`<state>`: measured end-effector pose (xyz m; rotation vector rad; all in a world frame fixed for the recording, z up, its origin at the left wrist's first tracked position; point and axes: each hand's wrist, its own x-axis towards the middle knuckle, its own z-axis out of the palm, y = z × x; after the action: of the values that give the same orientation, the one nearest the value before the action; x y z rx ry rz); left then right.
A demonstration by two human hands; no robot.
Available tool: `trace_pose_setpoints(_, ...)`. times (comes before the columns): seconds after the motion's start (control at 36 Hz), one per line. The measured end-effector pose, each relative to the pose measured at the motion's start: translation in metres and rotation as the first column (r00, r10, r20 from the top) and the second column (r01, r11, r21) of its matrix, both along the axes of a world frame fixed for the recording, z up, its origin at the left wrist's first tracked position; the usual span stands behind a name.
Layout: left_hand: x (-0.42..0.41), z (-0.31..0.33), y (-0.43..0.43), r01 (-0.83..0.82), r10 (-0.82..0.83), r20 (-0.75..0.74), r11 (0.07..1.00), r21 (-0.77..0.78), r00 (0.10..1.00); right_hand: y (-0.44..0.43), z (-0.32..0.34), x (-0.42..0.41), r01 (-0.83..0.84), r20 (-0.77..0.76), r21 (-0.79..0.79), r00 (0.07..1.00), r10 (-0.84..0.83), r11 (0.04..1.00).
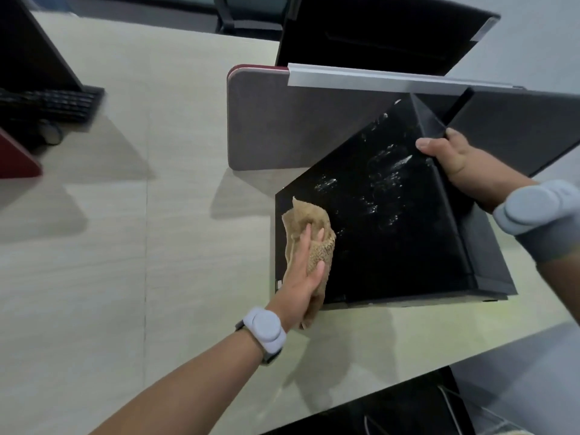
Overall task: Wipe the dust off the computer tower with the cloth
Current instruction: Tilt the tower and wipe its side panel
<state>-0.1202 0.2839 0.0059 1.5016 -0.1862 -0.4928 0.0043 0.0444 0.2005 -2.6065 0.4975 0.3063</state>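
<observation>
A black computer tower (401,233) stands on the pale desk (125,246), right of centre. Its glossy side panel faces me and shows whitish dust smears across the upper part. My left hand (303,277) presses a tan cloth (309,221) flat against the lower left of that panel, fingers spread over the cloth. My right hand (452,158) grips the tower's upper right edge, thumb on the panel side. Both wrists carry pale grey round bands.
A grey desk divider (260,120) with a silver rail (361,78) stands right behind the tower. A black monitor (376,29) is beyond it. At far left sit a keyboard (53,103) and another dark screen. The desk's front edge runs at lower right.
</observation>
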Motion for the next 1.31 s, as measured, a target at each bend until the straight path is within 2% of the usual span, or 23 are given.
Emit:
trace_pose_setpoints(0.11,-0.028,0.014,-0.004,0.036,-0.037,0.084,0.999,0.013,0.996,-0.003,0.001,-0.001,0.007,-0.020,0.020,1.000,-0.007,1.000)
trace_pose_setpoints(0.25,-0.029,0.025,-0.015,-0.002,-0.037,0.218,0.985,0.174,0.975,-0.002,0.001,-0.001,0.002,-0.044,-0.003,0.999,-0.002,1.000)
trace_pose_setpoints(0.31,-0.024,0.025,-0.018,-0.024,-0.021,0.223,0.980,0.198,0.975,0.001,-0.001,-0.002,0.005,-0.041,-0.012,0.999,-0.006,1.000)
trace_pose_setpoints(0.47,0.023,0.024,-0.026,-0.103,0.075,0.162,0.980,0.170,0.984,0.006,-0.002,0.001,0.011,-0.054,-0.014,0.998,-0.012,1.000)
trace_pose_setpoints(0.61,0.086,0.026,-0.031,-0.163,0.156,0.087,0.984,0.075,0.984,0.008,0.001,0.002,0.020,-0.061,-0.022,0.998,-0.021,1.000)
trace_pose_setpoints(0.78,0.149,0.042,-0.029,-0.194,0.205,-0.075,0.972,0.132,0.976,0.013,0.005,-0.002,0.005,-0.078,-0.028,0.997,-0.007,1.000)
trace_pose_setpoints(0.86,0.165,0.052,-0.027,-0.163,0.168,-0.017,0.971,0.173,0.986,0.013,0.006,-0.003,0.004,-0.083,-0.032,0.997,-0.007,0.999)
trace_pose_setpoints(0.97,0.151,0.052,-0.028,-0.147,0.140,0.051,0.975,0.167,0.989,0.008,0.006,-0.003,0.014,-0.081,-0.013,0.997,-0.015,1.000)
trace_pose_setpoints(1.08,0.124,0.056,-0.033,-0.152,0.150,0.036,0.986,0.066,0.988,0.002,0.004,-0.003,0.016,-0.069,0.014,0.998,-0.015,1.000)
trace_pose_setpoints(1.2,0.098,0.060,-0.037,-0.082,0.078,0.105,0.996,0.037,0.991,0.002,0.003,-0.002,0.014,-0.084,0.007,0.996,-0.013,1.000)
trace_pose_setpoints(1.31,0.069,0.064,-0.035,-0.024,0.023,0.085,1.000,0.013,0.996,0.005,0.003,0.000,0.007,-0.092,-0.027,0.996,-0.010,1.000)
